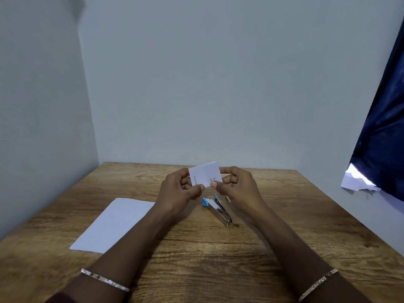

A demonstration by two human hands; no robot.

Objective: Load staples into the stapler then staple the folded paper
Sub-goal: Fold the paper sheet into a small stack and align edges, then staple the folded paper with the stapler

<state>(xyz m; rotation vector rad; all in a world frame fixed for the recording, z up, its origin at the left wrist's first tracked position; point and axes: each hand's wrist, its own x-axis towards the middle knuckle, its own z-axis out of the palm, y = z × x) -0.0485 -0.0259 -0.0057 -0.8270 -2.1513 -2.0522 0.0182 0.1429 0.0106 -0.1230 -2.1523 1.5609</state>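
A small folded white paper (204,174) with some printed text is held up above the wooden table (284,226), pinched at its left edge by my left hand (179,189) and at its lower right edge by my right hand (237,184). Below the hands, a silver stapler (219,209) with blue ends lies on the table, its top lifted apart from its base. A small pale object (228,199) lies just right of the stapler, half hidden by my right hand; I cannot tell what it is.
A flat white sheet of paper (113,224) lies on the table to the left. Pale walls close in at the back and left. A dark blue curtain (380,138) hangs at the right, with crumpled white paper (356,180) at its lower edge.
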